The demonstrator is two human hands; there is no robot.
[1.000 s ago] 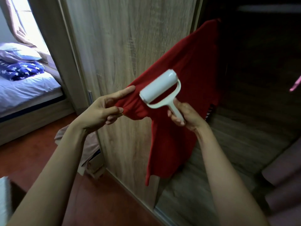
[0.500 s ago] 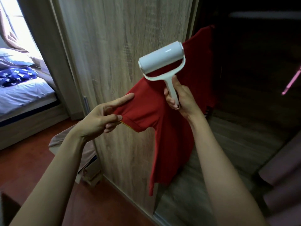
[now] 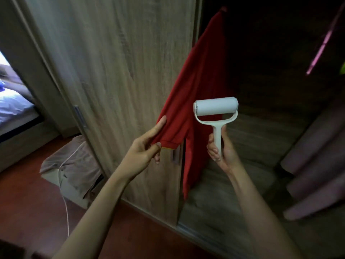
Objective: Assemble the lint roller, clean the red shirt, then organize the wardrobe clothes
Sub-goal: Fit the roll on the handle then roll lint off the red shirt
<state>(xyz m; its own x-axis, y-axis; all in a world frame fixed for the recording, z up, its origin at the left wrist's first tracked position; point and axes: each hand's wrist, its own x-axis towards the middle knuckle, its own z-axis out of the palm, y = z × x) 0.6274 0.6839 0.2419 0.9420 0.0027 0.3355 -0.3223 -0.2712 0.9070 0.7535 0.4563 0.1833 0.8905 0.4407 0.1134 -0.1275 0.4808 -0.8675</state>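
**Sleeve held out, roller upright beside the shirt**

The red shirt point(image 3: 203, 71) hangs at the edge of the open wardrobe, against the wood-grain sliding door point(image 3: 121, 71), its top in the dark interior. The left hand point(image 3: 143, 154) holds the sleeve out by its hem: the thumb presses the cloth from below and the straight index finger lies along the top, while the other fingers curl loosely underneath. The right hand point(image 3: 222, 148) grips the white lint roller point(image 3: 215, 109) by its handle, fingers wrapped round it and thumb along the far side. The roller stands upright with its drum level on top, just right of the sleeve. Its left end overlaps the red cloth, but whether they touch cannot be told.

A beige cloth point(image 3: 74, 165) lies on a box on the red-brown floor point(image 3: 28, 212), with a white cable point(image 3: 63, 176) across it. A bed point(image 3: 13, 107) shows through the doorway at left.
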